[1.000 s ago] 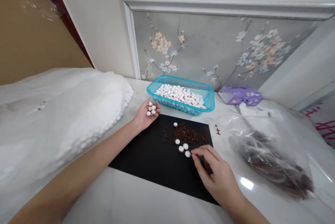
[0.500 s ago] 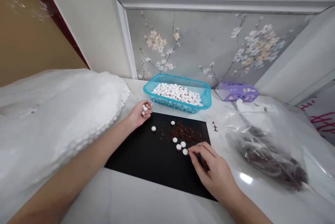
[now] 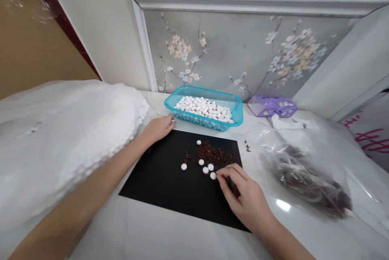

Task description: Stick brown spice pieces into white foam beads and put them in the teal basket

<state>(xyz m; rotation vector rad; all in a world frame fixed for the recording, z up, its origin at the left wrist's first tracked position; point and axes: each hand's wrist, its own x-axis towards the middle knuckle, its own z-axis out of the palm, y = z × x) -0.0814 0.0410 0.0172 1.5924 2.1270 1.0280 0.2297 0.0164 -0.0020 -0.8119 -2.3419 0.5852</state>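
Lone white bead [image 3: 184,166] sits lower on black mat [image 3: 152,179], left hand [image 3: 156,128] closed.

Left hand [image 3: 157,128] now turned palm-down, white beads no longer showing; loose round white bead [image 3: 184,166] rolled toward black rubber mat's [image 3: 152,183] near edge.

Shown: one left hand [image 3: 156,128], one right hand [image 3: 243,197], one black mat [image 3: 152,175], six loose white beads [image 3: 184,166], one teal basket [image 3: 200,88], one clear plastic bag [image 3: 306,170], and one purple packet [image 3: 272,106].
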